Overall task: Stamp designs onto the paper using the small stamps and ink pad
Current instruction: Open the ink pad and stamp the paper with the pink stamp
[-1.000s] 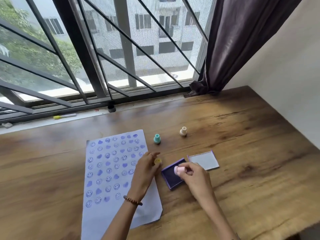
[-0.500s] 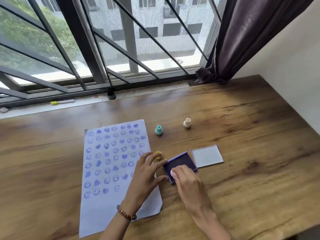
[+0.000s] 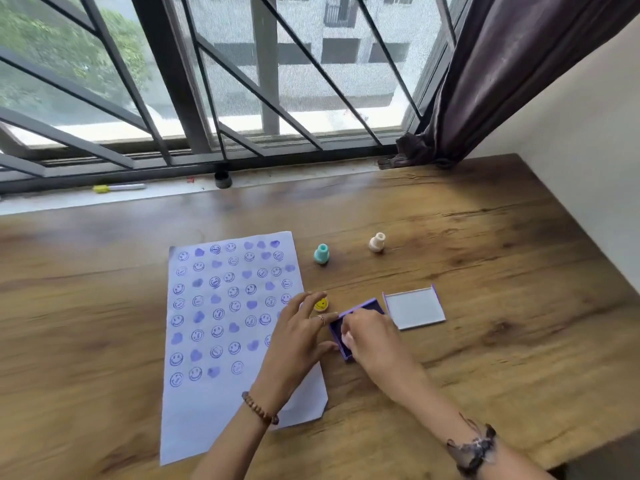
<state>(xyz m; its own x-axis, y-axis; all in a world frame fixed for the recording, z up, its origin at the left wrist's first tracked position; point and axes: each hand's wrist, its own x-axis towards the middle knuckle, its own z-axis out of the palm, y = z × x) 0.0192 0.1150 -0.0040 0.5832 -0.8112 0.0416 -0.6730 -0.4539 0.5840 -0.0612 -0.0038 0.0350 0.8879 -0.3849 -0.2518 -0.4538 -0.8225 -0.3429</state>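
Note:
A white paper (image 3: 211, 424) lies on the wooden table, covered with rows of purple smiley and heart prints. My left hand (image 3: 294, 344) rests on its right edge and pinches a yellow smiley stamp (image 3: 321, 304) in its fingertips, thumb against the purple ink pad (image 3: 362, 307). My right hand (image 3: 374, 341) is closed over the pad, pressing a pink stamp (image 3: 346, 338) down into it; the stamp is mostly hidden by my fingers. The pad's lid (image 3: 414, 308) lies open just right of it.
A teal stamp (image 3: 321, 254) and a cream stamp (image 3: 376, 242) stand behind the pad. On the window sill lie a yellow-capped marker (image 3: 117, 187) and a small black cap (image 3: 223, 179). A dark curtain (image 3: 485, 81) hangs at the right by the wall.
My right hand lowered the pink stamp from above the pad onto the ink, and it now covers the stamp. The left hand stayed by the pad with the yellow stamp. The camera tilted down.

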